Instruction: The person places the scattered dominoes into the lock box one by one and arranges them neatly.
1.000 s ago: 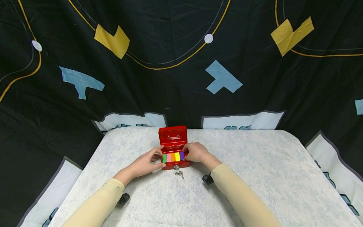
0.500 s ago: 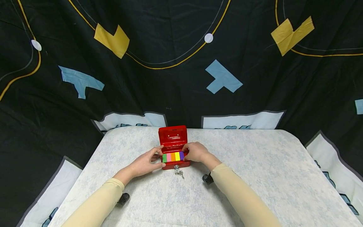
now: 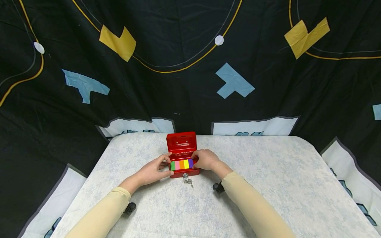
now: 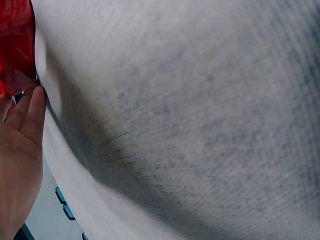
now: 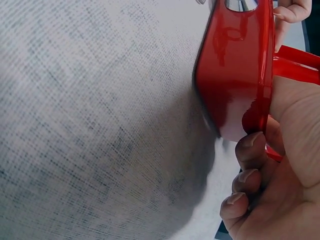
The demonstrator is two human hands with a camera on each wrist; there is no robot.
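On the table stands a red metal cash box [image 3: 184,173] with its lid [image 3: 181,140] raised. A row of coloured blocks lies inside: green [image 3: 172,166], pink [image 3: 177,165], orange [image 3: 182,164], yellow [image 3: 186,164] and purple [image 3: 190,163]. My left hand [image 3: 153,170] holds the box's left end, its thumb at the front corner and forefinger towards the back. My right hand [image 3: 206,160] reaches over the right end, thumb and forefinger about the purple block; whether they press it is partly hidden. In the right wrist view its other fingers [image 5: 248,177] curl outside the box.
A small lock with keys [image 3: 187,180] hangs at the box's front. The pale mottled cloth [image 3: 256,185] covers the table. Behind it hangs a black curtain [image 3: 184,99] with yellow and blue shapes. Dark wrist cameras [image 3: 130,208] sit beneath the sleeves.
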